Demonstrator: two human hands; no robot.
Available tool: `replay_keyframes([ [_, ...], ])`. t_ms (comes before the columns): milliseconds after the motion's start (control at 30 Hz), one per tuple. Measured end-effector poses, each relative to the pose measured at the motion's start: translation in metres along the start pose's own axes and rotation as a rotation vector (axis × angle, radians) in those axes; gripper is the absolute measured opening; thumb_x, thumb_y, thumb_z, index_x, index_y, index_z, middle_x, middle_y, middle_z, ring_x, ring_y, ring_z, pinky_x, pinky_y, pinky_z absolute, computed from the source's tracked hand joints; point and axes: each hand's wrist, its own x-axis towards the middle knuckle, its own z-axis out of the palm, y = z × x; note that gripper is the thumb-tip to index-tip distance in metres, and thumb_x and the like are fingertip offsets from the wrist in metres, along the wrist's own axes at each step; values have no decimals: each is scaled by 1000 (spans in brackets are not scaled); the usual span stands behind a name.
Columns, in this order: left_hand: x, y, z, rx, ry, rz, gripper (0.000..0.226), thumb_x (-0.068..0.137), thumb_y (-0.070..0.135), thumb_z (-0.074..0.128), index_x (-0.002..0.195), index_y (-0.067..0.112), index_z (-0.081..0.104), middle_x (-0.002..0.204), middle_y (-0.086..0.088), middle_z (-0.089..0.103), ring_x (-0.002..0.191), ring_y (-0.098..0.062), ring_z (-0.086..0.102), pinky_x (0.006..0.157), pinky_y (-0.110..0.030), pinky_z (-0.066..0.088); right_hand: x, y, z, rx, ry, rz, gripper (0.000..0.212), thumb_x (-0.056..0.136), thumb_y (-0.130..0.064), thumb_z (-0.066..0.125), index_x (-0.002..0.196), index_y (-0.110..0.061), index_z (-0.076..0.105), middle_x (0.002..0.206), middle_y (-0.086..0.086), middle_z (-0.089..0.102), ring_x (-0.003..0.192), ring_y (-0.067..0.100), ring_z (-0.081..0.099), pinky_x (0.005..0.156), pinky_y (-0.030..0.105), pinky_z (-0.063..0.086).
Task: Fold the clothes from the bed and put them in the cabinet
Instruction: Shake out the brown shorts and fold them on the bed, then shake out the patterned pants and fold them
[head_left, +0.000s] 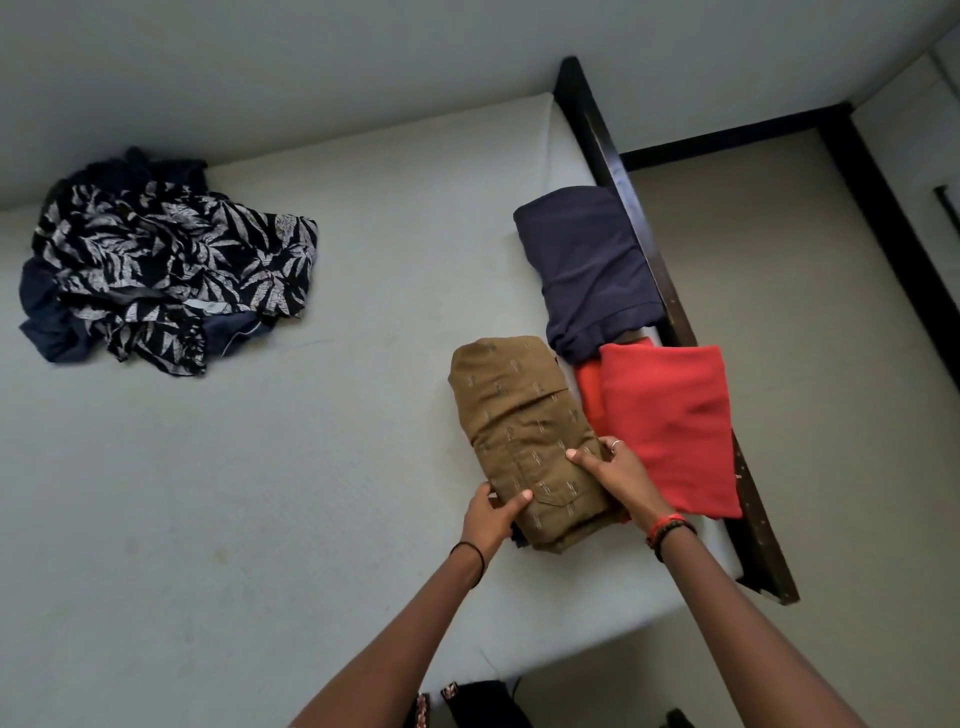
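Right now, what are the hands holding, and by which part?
Both grip the folded brown garment at its near end: the left hand at the near left corner, the right hand on the right edge, thumbs on top.

- We see a pale grey wall (311, 62) filling the top of the view.
- On our right lies a beige floor (779, 312).
- A dark skirting board (727, 137) runs where wall meets floor.
- At the bottom edge we make out a black bundle (478, 701) with red-and-white patterned trim; we cannot tell what it is.

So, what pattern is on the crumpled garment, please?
Crumpled garment: pale leaves on black; head view.
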Motion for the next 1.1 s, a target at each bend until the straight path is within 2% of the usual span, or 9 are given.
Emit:
replay_keyframes([
  [100, 2, 0, 4, 150, 44, 50, 50, 84, 29, 69, 125, 8, 48, 122, -11, 60, 99, -21, 57, 79, -26, 48, -5, 5, 1, -241, 103, -26, 46, 81, -28, 73, 116, -5, 54, 114, 15, 65, 101, 29, 61, 85, 32, 48],
  [233, 1, 6, 4, 216, 11, 54, 60, 84, 30, 69, 131, 8, 39, 131, -11, 52, 117, -25, 53, 89, -27, 44, -30, 2, 21, -677, 334, -238, 64, 86, -27, 64, 140, -6, 37, 123, 18, 54, 115, 36, 50, 92, 42, 42],
  [367, -8, 21, -12, 284, 10, 80, 76, 82, 29, 71, 140, 6, 28, 138, -15, 44, 124, -27, 47, 97, -30, 42, -51, -12, 34, -753, 417, -341, 62, 84, -22, 64, 140, -8, 40, 119, 14, 54, 111, 31, 50, 90, 42, 42],
  [433, -10, 30, -26, 337, 34, 80, 85, 82, 34, 71, 145, 6, 21, 142, -18, 39, 128, -28, 44, 100, -33, 41, -54, -17, 38, -763, 388, -353, 58, 84, -20, 63, 137, -8, 43, 117, 14, 55, 110, 31, 51, 89, 42, 43],
  [500, -10, 43, -49, 361, 73, 92, 83, 83, 36, 69, 145, 8, 23, 142, -18, 39, 128, -28, 44, 100, -32, 40, -55, -29, 46, -797, 346, -397, 53, 83, -19, 62, 133, -8, 48, 116, 15, 57, 108, 33, 53, 87, 42, 45],
  [700, 3, 79, -139, 380, 239, 162, 57, 86, 30, 67, 132, 7, 43, 128, -16, 51, 115, -24, 53, 88, -25, 40, -44, -91, 90, -821, 215, -529, 41, 89, -15, 52, 129, -4, 50, 116, 16, 55, 109, 33, 50, 93, 43, 41],
  [800, 12, 96, -187, 423, 357, 224, 40, 91, 25, 61, 123, 4, 52, 124, -17, 55, 110, -26, 55, 88, -28, 41, -30, -122, 120, -813, 156, -638, 38, 90, -9, 49, 127, -2, 51, 113, 17, 56, 106, 34, 51, 91, 41, 41],
  [967, 34, 116, -265, 523, 529, 328, 25, 93, 18, 55, 112, 3, 61, 117, -18, 58, 107, -29, 57, 93, -32, 42, 0, -184, 185, -883, -27, -713, 38, 94, -13, 41, 131, -7, 45, 106, 16, 64, 102, 35, 57, 79, 40, 42],
  [1100, 55, 138, -302, 622, 626, 417, 27, 90, 14, 57, 115, 4, 59, 120, -18, 53, 111, -32, 53, 98, -40, 41, 30, -219, 242, -973, -139, -755, 48, 95, -17, 45, 141, -6, 32, 124, 18, 52, 114, 37, 49, 90, 43, 43],
])
